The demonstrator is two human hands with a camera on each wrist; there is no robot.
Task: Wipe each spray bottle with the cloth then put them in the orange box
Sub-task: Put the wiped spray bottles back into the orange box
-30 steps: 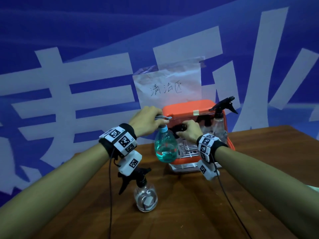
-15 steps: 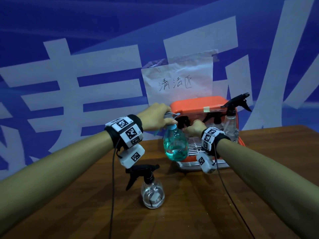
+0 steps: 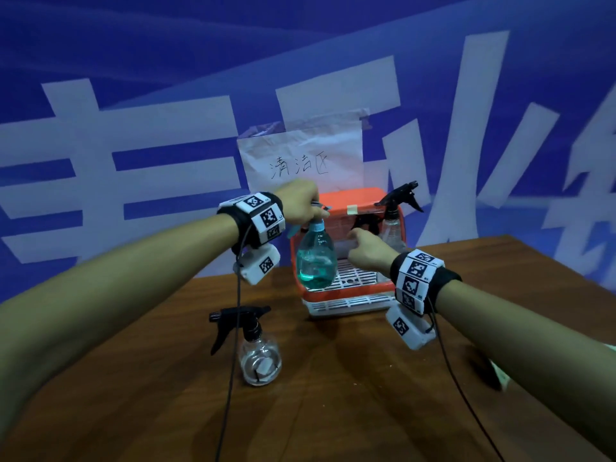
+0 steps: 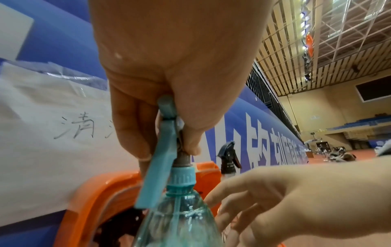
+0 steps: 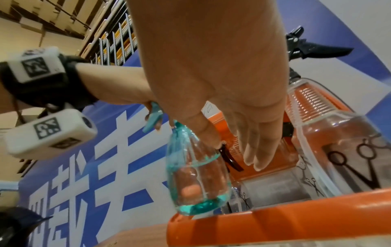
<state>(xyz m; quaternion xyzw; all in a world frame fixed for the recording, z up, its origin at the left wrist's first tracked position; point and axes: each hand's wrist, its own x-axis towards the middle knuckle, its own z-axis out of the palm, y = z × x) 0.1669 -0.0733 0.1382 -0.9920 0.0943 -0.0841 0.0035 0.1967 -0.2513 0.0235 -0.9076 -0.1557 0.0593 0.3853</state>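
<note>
My left hand (image 3: 311,211) grips the light-blue sprayer head of a teal spray bottle (image 3: 316,261), which hangs upright at the front left corner of the orange box (image 3: 346,206). The wrist view shows my fingers curled round the sprayer head (image 4: 167,132). A little teal liquid lies in the bottle's bottom (image 5: 198,205), just above the box's rim (image 5: 285,222). My right hand (image 3: 356,240) hovers over the box with straight fingers (image 5: 256,155), holding nothing. A clear bottle with a black trigger (image 3: 393,225) stands inside the box. Another round clear bottle (image 3: 260,360) stands on the table.
A second black sprayer head (image 3: 365,221) shows inside the box. The wooden table (image 3: 333,411) ends at a blue banner wall with a taped paper sign (image 3: 300,161). A pale object (image 3: 503,378) lies at the table's right edge behind my right forearm.
My right hand has come off the black sprayer head in the box and its fingers have straightened. My left hand still holds the teal bottle beside the box.
</note>
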